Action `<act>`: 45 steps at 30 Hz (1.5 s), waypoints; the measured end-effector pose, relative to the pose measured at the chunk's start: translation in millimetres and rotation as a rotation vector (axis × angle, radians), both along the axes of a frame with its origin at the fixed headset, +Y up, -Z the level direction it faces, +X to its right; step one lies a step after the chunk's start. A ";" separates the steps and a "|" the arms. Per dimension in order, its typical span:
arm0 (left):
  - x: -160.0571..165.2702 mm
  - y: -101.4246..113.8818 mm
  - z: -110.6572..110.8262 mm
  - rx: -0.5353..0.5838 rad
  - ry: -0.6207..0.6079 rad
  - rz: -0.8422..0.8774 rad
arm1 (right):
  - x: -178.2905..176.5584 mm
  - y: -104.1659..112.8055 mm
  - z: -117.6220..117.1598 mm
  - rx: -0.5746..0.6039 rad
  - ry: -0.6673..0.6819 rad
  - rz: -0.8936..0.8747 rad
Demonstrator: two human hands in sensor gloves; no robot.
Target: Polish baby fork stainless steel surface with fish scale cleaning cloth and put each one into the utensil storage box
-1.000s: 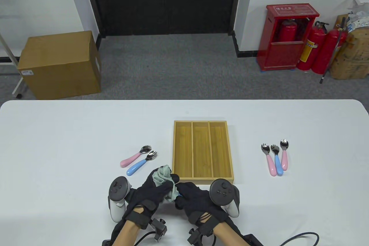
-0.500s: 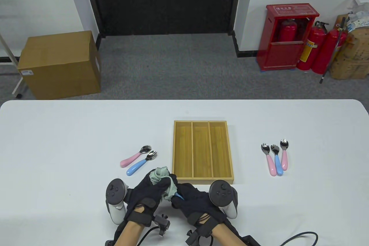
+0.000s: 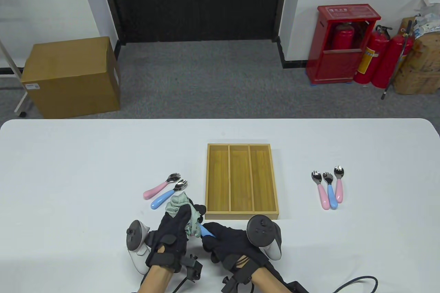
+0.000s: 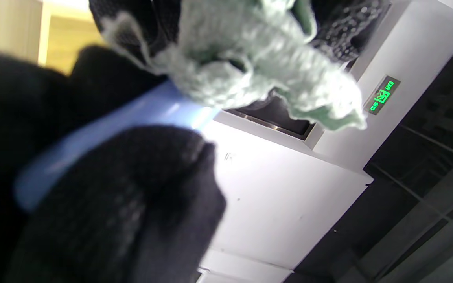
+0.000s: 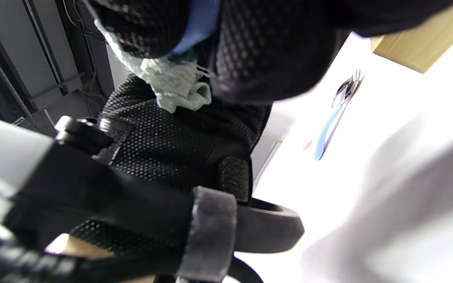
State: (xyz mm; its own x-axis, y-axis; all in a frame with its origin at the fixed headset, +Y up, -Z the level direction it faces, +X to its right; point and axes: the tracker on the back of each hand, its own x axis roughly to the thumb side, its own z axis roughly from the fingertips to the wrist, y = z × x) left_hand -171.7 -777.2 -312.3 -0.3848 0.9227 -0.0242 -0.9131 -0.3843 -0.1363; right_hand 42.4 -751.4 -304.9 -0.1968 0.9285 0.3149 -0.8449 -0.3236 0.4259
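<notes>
A: Table view: what do the two hands hold?

B: The left hand (image 3: pixel 173 229) has its fingers curled round the bunched grey-green cleaning cloth (image 3: pixel 180 209), near the table's (image 3: pixel 68 169) front edge. The right hand (image 3: pixel 233 241) grips the blue handle of a baby fork (image 3: pixel 207 231); the fork's metal head is buried in the cloth.

A: And the storage box?

B: The wooden utensil storage box (image 3: pixel 241 178) stands just beyond the hands, with three lengthwise compartments, all showing bare wood. Left of it lie a pink-handled fork (image 3: pixel 161 186) and a blue-handled fork (image 3: pixel 168 195), side by side, the cloth just beside the blue one's head. Well to the right of the box lies a row of three forks (image 3: pixel 329 188): pink, blue, pink.

A: Left wrist view?

B: The cloth (image 4: pixel 250 59) hangs from the left hand's fingers (image 4: pixel 340 23) at the top edge. The blue handle (image 4: pixel 104 137) runs out of the cloth and is pinched between the right hand's dark fingers (image 4: pixel 132 196). A strip of the box (image 4: pixel 69 43) shows behind, blurred.

A: Right wrist view?

B: The right hand's fingers (image 5: pixel 258 51) close round the blue handle (image 5: pixel 199 23), with the cloth (image 5: pixel 171 86) bunched directly below it against the left glove (image 5: pixel 179 145). The blue-handled fork (image 5: pixel 336 114) lies on the table, and a corner of the box (image 5: pixel 423 43) shows at upper right.
</notes>
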 end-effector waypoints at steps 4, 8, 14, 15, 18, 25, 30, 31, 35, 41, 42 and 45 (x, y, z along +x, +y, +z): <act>11.8 -4.0 -1.0 -0.024 -0.121 0.080 | 0.5 -0.5 0.8 -0.024 0.002 -0.017; 13.1 -3.6 -1.9 -0.017 -0.124 0.062 | 1.4 -2.2 0.9 -0.025 0.011 0.013; 1.3 3.0 -5.1 0.013 -0.034 -0.053 | -3.2 -2.4 -1.6 -0.035 0.008 0.015; -1.6 3.0 -5.9 0.012 -0.010 -0.070 | -4.0 -2.8 -2.0 -0.036 0.007 0.020; -9.3 1.9 -7.1 0.004 0.043 -0.098 | -6.1 -3.8 -1.7 -0.043 0.012 0.028; -21.1 1.5 -8.3 0.017 0.113 -0.138 | -9.7 -1.4 1.0 -0.028 0.028 0.047; -7.9 -7.0 -4.5 -0.036 0.052 -0.017 | -8.0 -0.9 1.6 -0.016 0.006 0.042; -4.6 -8.1 -4.8 -0.044 0.025 0.007 | -7.4 -0.4 1.4 -0.013 -0.002 0.036; 10.5 -10.9 -5.8 -0.081 -0.117 0.111 | -2.5 -0.2 -1.0 -0.020 -0.022 0.023; -4.0 -3.3 -13.5 -0.028 -0.012 -0.095 | -2.1 -1.6 -2.8 -0.028 -0.039 0.028; -5.8 -3.3 -14.0 -0.033 -0.003 -0.101 | -2.4 -1.3 -3.1 -0.026 -0.042 0.030; -14.4 -3.5 -16.0 -0.035 0.044 -0.138 | -3.0 -1.8 -2.4 -0.032 -0.034 0.039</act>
